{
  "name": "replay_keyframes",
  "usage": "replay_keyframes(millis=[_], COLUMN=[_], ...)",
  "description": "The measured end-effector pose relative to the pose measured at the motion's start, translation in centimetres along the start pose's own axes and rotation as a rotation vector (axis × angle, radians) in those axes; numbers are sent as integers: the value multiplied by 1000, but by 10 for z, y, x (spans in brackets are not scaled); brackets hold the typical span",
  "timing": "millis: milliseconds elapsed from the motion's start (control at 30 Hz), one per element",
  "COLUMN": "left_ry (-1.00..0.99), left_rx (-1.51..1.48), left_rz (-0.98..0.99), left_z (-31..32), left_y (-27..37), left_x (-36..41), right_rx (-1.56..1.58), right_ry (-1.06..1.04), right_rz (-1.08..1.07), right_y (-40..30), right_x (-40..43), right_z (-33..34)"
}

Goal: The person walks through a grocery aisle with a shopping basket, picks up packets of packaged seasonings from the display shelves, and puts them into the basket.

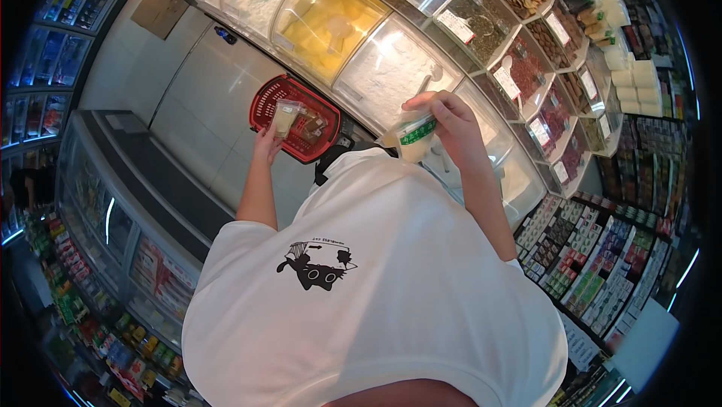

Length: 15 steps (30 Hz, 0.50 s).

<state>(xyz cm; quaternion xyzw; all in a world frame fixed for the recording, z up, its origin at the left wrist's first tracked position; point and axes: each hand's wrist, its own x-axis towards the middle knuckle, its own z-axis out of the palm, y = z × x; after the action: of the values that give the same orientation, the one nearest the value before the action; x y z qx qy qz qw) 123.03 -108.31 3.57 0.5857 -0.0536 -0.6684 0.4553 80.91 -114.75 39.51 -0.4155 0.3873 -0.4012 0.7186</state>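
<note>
My left hand [268,145] holds a small clear packet [286,117] of pale contents by its lower edge, over the near left side of a red plastic shopping basket [268,103]. Inside that basket lies a clear packet of brown goods [312,127]. In my right hand [458,125] is a clear plastic bag [416,149] with a green printed band and pale contents, gripped near its top. It hangs before the bulk bins, close to a bin of white powder [389,63] with a scoop [433,75] in it.
A bin of yellow grain or meal [316,29] adjoins the white one. Tiered clear bins of dried goods [524,63] rise on the right. Left of the tiled aisle floor [197,85] stands a freezer cabinet [135,170]; a flattened cardboard piece [159,11] lies farther up.
</note>
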Motion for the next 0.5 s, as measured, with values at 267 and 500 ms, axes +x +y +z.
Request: replay_keyframes(millis=[267,500], left_ry=[277,-24], left_rx=[396,519], left_rz=[-101,12], left_z=[-15,84], left_y=[0,42], left_x=[13,14], right_rx=[39,31], right_ry=[128,251], right_rz=[-4,-61], right_y=[15,26], right_x=[-6,-26], right_z=[-6,-30])
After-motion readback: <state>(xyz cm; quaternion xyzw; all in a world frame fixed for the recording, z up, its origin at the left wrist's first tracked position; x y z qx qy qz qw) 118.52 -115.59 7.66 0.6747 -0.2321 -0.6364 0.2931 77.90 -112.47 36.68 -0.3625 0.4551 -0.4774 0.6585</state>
